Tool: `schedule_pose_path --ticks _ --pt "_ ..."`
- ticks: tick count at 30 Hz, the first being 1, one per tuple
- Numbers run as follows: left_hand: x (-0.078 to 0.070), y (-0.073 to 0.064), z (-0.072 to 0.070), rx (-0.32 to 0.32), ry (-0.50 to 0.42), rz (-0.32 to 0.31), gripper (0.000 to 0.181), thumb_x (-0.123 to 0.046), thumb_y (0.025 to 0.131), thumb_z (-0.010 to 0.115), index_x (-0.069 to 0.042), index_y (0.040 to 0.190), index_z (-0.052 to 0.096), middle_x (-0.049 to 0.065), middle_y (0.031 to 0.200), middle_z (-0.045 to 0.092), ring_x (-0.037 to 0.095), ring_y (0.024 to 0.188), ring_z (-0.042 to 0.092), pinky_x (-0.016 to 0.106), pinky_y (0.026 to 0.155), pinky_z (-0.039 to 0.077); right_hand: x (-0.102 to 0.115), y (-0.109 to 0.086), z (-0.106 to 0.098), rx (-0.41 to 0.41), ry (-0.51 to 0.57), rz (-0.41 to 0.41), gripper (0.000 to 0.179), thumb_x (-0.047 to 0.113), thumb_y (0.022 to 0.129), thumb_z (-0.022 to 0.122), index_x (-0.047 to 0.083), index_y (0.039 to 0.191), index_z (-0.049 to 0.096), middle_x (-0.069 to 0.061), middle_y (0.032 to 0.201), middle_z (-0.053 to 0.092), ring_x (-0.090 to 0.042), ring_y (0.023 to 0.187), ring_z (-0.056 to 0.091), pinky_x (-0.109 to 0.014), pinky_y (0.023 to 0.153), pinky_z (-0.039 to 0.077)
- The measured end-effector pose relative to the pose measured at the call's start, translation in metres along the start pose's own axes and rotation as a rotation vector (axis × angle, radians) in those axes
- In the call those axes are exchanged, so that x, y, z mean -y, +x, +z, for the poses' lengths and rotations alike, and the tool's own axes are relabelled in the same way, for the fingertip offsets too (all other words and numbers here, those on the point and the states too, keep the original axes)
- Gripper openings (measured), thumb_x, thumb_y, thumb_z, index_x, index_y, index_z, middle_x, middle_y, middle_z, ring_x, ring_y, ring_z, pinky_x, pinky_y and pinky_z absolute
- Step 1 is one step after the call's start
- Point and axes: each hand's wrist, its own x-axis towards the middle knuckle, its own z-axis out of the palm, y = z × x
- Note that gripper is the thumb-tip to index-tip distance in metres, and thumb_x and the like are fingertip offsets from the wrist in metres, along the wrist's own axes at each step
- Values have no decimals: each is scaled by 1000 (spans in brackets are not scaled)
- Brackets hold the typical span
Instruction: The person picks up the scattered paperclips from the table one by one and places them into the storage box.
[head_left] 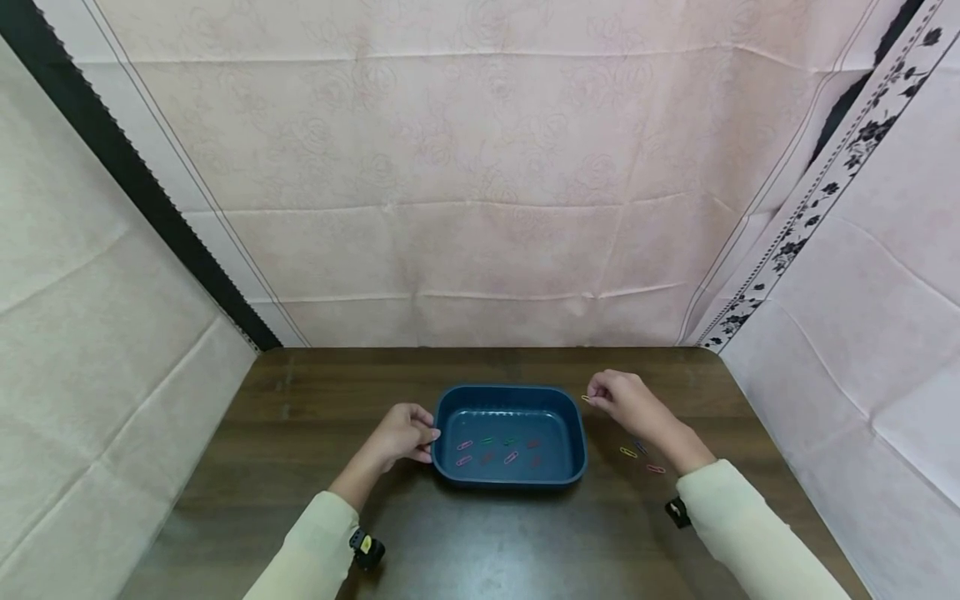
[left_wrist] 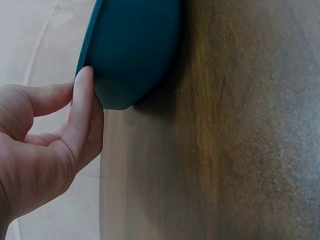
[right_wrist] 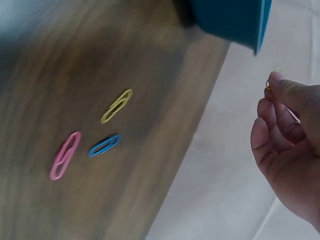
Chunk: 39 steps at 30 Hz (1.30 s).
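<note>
The blue tray point(head_left: 510, 482), set on the table point(head_left: 450, 542), is pinched at its left rim by the left hand point(head_left: 405, 433). A yellow clip point(head_left: 586, 397) is pinched by the right hand point(head_left: 621, 396), beyond the opposite rim. 8 paper clips point(head_left: 512, 457) inside are shown only by the head view; the blue clip point(right_wrist: 104, 145), among 3 loose on the table near a second yellow clip point(right_wrist: 116, 106) and a pink clip point(right_wrist: 65, 156), is shown clearly by the right wrist view.

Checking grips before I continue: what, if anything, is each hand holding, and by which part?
Left hand: the blue tray, by its left-end rim. Right hand: a yellow paper clip, pinched; the exact spot is hidden.
</note>
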Motion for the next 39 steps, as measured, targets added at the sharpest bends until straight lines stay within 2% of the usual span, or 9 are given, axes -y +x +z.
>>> schedule_pose_path --ticks 12,20,26,39 --pt "1 2 0 -1 -11 5 19 -1 100 64 8 115 59 26 97 66 22 65 67 36 65 66 37 20 4 39 -8 -112 9 10 94 75 14 89 69 5 82 60 -8 72 53 -21 61 50" --pt "-1 0 0 -9 3 -6 19 -2 100 64 7 116 59 25 97 66 22 66 67 35 65 66 61 31 10 115 -2 -163 7 13 96 74 16 91 69 6 86 60 -8 74 54 -19 64 53" --pt "-2 -2 -1 -1 5 -3 20 -2 101 63 8 117 58 27 98 66 21 66 67 35 65 66 71 40 18 176 13 -205 5 13 98 72 17 94 70 7 90 61 -6 76 55 -17 67 54" --pt "0 1 -1 3 -6 1 20 -2 101 63 8 117 58 30 102 67 21 66 67 35 65 66 97 57 37 261 34 -270 8 13 99 70 14 91 69 5 89 59 -9 77 54 -20 65 52"
